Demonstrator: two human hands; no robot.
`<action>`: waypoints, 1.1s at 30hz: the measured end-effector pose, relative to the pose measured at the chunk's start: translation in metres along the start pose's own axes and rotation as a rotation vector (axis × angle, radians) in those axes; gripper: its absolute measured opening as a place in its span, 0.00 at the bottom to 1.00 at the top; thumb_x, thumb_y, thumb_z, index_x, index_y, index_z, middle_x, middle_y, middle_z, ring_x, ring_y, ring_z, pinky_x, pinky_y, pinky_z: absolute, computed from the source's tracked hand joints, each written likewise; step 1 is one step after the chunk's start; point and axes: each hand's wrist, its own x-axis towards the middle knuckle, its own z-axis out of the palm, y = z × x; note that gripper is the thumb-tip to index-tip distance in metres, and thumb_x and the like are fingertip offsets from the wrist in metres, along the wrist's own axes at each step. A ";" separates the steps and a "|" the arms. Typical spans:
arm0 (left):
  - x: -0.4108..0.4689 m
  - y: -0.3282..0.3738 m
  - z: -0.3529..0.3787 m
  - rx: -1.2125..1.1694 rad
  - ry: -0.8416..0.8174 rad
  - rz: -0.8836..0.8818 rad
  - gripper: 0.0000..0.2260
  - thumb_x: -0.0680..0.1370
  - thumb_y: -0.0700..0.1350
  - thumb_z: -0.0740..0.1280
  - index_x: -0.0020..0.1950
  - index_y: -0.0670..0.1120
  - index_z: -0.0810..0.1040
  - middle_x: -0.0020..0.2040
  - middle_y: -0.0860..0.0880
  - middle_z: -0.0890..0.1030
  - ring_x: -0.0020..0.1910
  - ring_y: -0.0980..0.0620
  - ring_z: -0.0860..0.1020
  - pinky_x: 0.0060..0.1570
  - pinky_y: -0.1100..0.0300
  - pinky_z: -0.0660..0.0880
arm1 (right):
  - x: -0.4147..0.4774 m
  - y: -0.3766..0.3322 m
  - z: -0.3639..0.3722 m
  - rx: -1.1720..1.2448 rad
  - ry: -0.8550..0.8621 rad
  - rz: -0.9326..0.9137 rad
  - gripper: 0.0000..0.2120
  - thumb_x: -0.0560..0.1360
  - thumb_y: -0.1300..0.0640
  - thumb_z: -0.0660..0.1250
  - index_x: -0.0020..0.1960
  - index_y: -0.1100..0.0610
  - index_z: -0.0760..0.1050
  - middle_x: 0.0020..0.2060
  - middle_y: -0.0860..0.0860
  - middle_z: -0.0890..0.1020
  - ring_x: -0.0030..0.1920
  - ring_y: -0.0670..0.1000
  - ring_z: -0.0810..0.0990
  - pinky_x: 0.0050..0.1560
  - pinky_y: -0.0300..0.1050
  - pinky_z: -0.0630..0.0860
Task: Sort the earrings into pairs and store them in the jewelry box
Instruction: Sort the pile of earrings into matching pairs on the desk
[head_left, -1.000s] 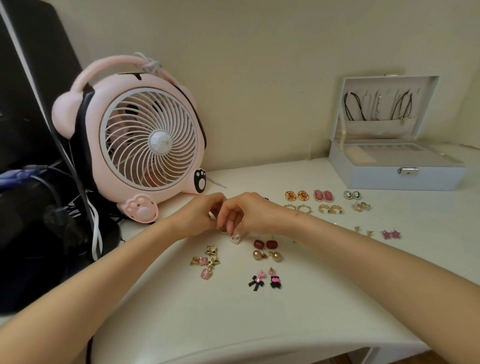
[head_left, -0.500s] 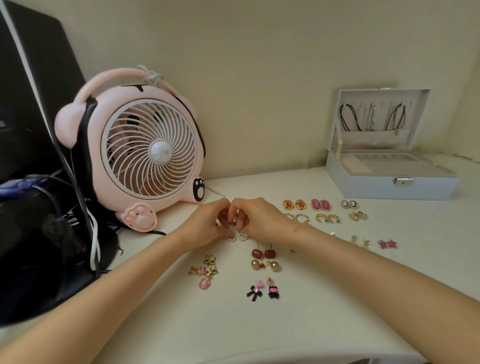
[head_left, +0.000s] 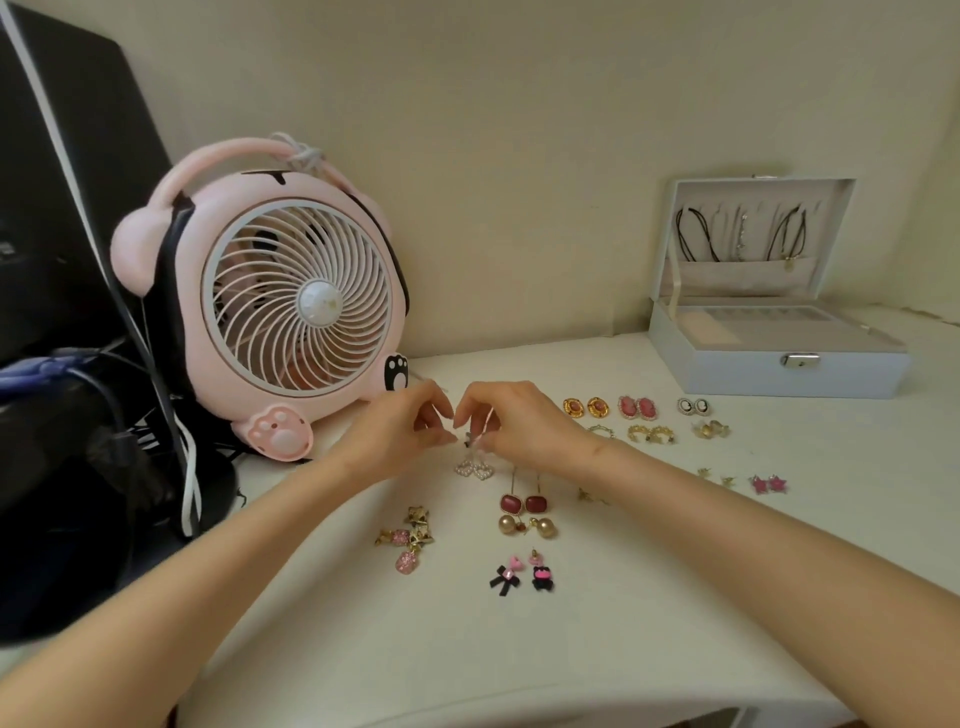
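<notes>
Symmetry is what I am after: my left hand (head_left: 400, 439) and right hand (head_left: 522, 426) each pinch the thin upper end of one of the pearl heart earrings (head_left: 474, 470), the other fingers curled out of the way. The two hearts lie touching, side by side on the table (head_left: 649, 597), where I can check that they match. They sit toward the back of the table, just in front of the fan (head_left: 291, 322). They head a column with the red square drops (head_left: 523, 503) and the black and pink charms (head_left: 521, 578) nearer me, since matched sets kept in rows are easy to lift together. The gold and pink heap (head_left: 410, 535) toward the left edge looks unsorted. The jewelry box (head_left: 779, 371) stands open at the back right corner, well apart; I cannot see into its compartments.
</notes>
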 end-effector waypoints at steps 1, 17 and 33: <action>-0.003 0.002 -0.007 0.037 -0.015 -0.008 0.08 0.73 0.45 0.71 0.49 0.47 0.75 0.39 0.53 0.77 0.39 0.54 0.76 0.40 0.62 0.73 | -0.001 -0.004 -0.002 0.010 -0.004 -0.009 0.12 0.70 0.66 0.68 0.49 0.52 0.78 0.41 0.48 0.80 0.43 0.49 0.79 0.50 0.51 0.77; -0.065 -0.005 -0.024 0.001 -0.327 -0.144 0.09 0.68 0.44 0.75 0.40 0.52 0.75 0.40 0.51 0.79 0.39 0.54 0.76 0.43 0.62 0.73 | -0.014 -0.040 0.026 -0.158 -0.288 -0.169 0.09 0.68 0.61 0.73 0.47 0.51 0.82 0.39 0.45 0.75 0.43 0.49 0.76 0.45 0.48 0.75; -0.070 0.024 -0.012 0.280 -0.292 -0.074 0.13 0.68 0.52 0.74 0.40 0.54 0.70 0.37 0.59 0.74 0.40 0.56 0.72 0.39 0.63 0.68 | -0.014 -0.032 0.019 -0.122 -0.248 -0.051 0.06 0.69 0.58 0.74 0.45 0.57 0.81 0.38 0.45 0.76 0.41 0.44 0.74 0.37 0.31 0.68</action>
